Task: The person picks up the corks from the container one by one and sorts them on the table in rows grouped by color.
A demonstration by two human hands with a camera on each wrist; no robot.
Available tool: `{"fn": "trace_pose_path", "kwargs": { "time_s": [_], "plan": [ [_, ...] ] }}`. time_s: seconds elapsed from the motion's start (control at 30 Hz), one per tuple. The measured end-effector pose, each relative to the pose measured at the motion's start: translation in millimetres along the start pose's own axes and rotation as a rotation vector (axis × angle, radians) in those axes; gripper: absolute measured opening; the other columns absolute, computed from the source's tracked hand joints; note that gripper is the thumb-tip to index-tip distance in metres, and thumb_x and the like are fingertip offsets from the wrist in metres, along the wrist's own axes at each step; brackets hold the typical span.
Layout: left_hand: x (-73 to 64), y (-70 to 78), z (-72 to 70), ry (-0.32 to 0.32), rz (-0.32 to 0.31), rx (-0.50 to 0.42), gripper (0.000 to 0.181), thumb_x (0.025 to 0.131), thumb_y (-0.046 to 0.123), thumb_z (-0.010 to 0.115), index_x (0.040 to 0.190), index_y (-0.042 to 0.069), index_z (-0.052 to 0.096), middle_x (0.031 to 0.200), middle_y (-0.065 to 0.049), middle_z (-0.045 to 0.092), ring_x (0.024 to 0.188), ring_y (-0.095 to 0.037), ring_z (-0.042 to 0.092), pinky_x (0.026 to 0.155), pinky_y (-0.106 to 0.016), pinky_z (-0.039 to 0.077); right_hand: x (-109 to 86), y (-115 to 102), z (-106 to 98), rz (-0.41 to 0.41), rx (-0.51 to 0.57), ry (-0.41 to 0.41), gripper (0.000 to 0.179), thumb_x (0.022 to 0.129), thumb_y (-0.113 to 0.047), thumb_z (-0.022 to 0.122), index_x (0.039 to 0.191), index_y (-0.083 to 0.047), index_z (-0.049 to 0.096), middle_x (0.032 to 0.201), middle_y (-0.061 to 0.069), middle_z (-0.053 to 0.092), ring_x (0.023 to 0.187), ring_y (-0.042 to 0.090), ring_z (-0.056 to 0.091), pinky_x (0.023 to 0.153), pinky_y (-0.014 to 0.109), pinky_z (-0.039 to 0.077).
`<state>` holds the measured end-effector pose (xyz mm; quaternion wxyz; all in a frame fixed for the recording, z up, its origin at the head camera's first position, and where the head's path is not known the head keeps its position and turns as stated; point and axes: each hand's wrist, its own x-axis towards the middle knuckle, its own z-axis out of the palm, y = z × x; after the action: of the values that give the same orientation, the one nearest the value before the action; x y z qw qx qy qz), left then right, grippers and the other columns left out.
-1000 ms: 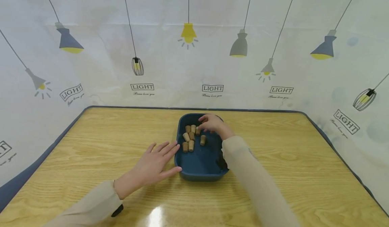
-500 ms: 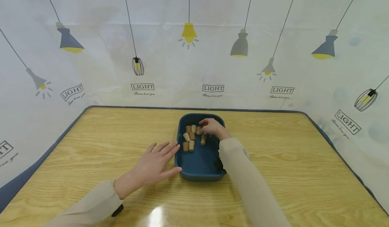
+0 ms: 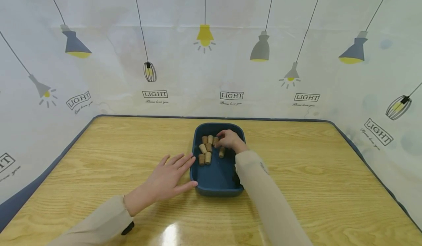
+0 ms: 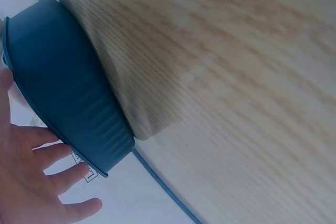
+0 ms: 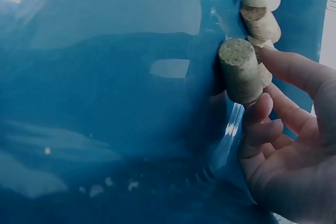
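Observation:
A deep blue rectangular tray [image 3: 215,177] stands on the table with several tapered cork stoppers in it. Most corks [image 3: 208,148] lie grouped along its left side. My left hand [image 3: 166,180] is spread with straight fingers, its fingertips at the tray's left rim. Inside the tray, the thumb and index finger of my right hand [image 3: 232,140] pinch a cork [image 3: 215,140] at the right of the far row. Just nearer to me lies a single cork [image 3: 222,152]; in the right wrist view this cork [image 5: 240,72] is in front of the fingertips, partly hiding the held one.
The wooden table [image 3: 125,143] extends on both sides of the tray. A pale backdrop [image 3: 184,63] printed with lamps rises behind it, along a dark blue edge strip [image 3: 148,117]. A dark object [image 3: 128,228] shows below the left cuff.
My right hand has moved slightly lower and toward me within the tray, its fingers closing in at the far-row cork. The single cork has shifted slightly right. The left hand stays put.

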<state>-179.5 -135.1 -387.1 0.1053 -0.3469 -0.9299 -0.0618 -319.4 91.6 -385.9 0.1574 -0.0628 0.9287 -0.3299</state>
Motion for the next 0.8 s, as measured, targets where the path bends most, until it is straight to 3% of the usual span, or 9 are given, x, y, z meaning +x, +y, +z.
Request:
{"fn": "trace_pose_path", "kwargs": {
  "time_s": [0.23,0.8],
  "plan": [
    [0.1,0.4,0.4,-0.001,0.001,-0.001,0.071,0.086,0.061,0.030,0.137,0.011,0.036,0.139,-0.005,0.032,0.123,-0.027,0.032,0.095,-0.053,0.023,0.4,-0.8,2.5,-0.007,-0.047,0.030,0.039,0.078,-0.016,0.067,0.115,-0.006,0.058,0.107,0.012,0.056,0.080,0.023,0.055,0.064,0.033,0.046],
    [0.8,0.6,0.8,-0.003,-0.004,0.005,0.072,0.086,0.062,0.031,0.136,0.011,0.036,0.139,-0.005,0.032,0.123,-0.027,0.032,0.095,-0.053,0.022,-0.3,-3.7,3.8,-0.038,-0.097,0.069,0.034,0.079,-0.016,0.066,0.111,-0.005,0.060,0.109,0.011,0.056,0.094,0.026,0.053,0.077,0.037,0.044]
  ]
}}
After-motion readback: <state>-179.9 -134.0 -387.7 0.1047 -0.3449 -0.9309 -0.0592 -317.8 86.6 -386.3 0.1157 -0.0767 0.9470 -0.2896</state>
